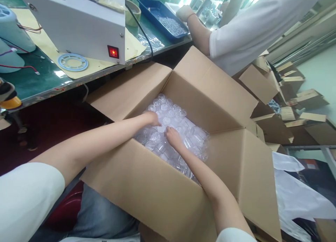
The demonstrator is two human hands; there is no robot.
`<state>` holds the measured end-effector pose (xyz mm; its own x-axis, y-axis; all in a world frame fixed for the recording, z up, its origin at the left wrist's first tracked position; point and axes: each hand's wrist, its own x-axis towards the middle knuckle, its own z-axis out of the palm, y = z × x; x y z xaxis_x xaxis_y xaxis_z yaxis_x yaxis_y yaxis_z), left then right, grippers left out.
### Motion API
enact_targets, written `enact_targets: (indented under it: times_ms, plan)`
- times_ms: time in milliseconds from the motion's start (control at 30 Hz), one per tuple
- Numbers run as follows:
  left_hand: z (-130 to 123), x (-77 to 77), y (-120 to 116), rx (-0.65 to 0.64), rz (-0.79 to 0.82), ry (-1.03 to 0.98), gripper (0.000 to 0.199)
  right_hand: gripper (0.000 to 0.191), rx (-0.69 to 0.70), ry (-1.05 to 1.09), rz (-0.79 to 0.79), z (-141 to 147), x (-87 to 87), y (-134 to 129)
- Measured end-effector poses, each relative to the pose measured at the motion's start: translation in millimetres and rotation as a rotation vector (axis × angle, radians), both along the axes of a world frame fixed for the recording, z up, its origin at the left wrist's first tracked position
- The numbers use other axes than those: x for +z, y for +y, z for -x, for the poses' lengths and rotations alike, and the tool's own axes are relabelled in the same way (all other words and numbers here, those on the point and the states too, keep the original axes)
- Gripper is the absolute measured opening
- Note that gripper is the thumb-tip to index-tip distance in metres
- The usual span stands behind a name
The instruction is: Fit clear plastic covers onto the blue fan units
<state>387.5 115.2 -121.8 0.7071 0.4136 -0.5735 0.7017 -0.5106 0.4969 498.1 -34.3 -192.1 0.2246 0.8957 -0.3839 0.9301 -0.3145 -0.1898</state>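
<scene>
Both arms reach into an open cardboard box (147,186) full of clear plastic pieces (190,135), round and cup-like with ribbed ends. My left hand (152,118) is among the pieces near the box's far left side, fingers curled downward and partly hidden. Close to its right, my right hand (173,137) is closed, with its fingertips pressed together at the pieces. A ribbed round piece (166,121) lies between the two hands. What either hand holds is too small or hidden to make out.
Left of the box is a green workbench (47,84) carrying a white machine (86,28) with a lit red switch, a blue ring (72,62) and a blue tray (149,7) of small parts. A co-worker's arm (201,32) reaches over the bench. More cardboard boxes (275,126) stand right.
</scene>
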Motion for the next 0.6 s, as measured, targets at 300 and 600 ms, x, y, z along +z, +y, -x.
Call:
enact_targets:
  times_ms: [300,600]
  plan:
    - [14.8,-8.7,-38.6,-0.445,0.443,0.161,0.022,0.03,-0.027,0.253,-0.121,-46.5,48.0,-38.4]
    - [13.5,-6.8,-31.0,-0.469,0.386,0.151,0.027,0.029,-0.125,-0.061,-0.028,-75.8,5.3,37.6]
